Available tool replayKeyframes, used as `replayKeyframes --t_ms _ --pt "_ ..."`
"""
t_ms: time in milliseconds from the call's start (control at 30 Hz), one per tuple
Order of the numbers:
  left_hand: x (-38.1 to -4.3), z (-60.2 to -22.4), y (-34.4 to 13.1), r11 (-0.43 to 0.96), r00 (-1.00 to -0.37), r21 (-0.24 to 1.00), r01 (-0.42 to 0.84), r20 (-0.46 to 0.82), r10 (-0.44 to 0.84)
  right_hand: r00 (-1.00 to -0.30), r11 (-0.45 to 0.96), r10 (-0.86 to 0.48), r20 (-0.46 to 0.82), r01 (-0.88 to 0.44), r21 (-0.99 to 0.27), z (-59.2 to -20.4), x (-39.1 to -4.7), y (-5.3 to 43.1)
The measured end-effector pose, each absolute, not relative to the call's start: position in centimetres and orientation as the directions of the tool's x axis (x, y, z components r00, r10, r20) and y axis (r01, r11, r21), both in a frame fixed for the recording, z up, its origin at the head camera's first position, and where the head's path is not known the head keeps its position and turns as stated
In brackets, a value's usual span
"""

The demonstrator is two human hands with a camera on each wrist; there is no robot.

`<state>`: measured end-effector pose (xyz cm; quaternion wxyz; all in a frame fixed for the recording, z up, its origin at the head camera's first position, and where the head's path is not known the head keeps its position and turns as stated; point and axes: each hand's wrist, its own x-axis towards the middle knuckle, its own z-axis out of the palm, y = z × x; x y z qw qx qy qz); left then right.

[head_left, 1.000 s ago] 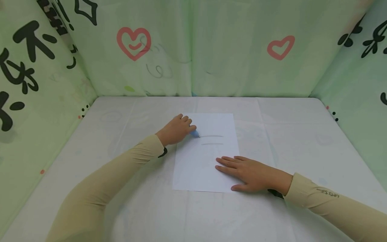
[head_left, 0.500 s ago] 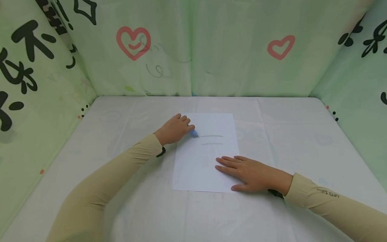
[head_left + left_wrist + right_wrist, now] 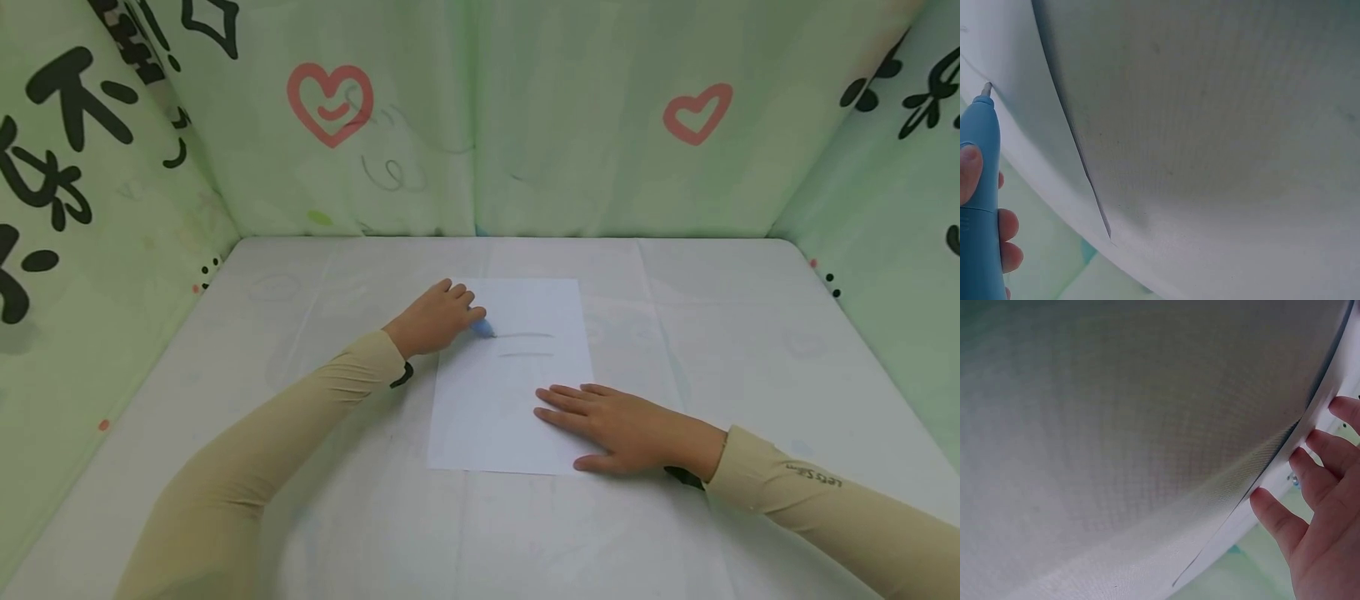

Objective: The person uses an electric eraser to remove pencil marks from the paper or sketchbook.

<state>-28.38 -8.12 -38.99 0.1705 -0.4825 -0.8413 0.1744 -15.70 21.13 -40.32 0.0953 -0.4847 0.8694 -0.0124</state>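
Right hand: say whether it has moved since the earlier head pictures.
No. In the head view, the right hand shows no visible shift either way against the white table.

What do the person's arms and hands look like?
The left hand and right hand wear no gloves. The left sleeve and right sleeve are long and tan, with small dark lettering on the right one. Something black peeks out beneath each sleeve's end.

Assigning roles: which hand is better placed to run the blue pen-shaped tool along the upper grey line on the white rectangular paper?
Left, likely: left hand grips the blue tool, tip at the left end of the upper line. Right hand lies spread on the paper, holding nothing.
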Motion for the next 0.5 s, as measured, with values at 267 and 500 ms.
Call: replayKeyframes --t_ms 267,500 --pt "-28.48 -38.92 -8.02 0.467 -0.474 -0.452 0.76 0.104 0.874 -0.513 0.531 -0.844 -0.154 -0.84 -0.115 -40.19 -15.7 21.1" --pt "-28.44 -38.79 -7.93 0.465 -0.475 -0.458 0.758 0.101 0.874 -0.511 0.528 -0.846 -0.152 -0.841 -0.118 -40.1 -15.63 21.12"
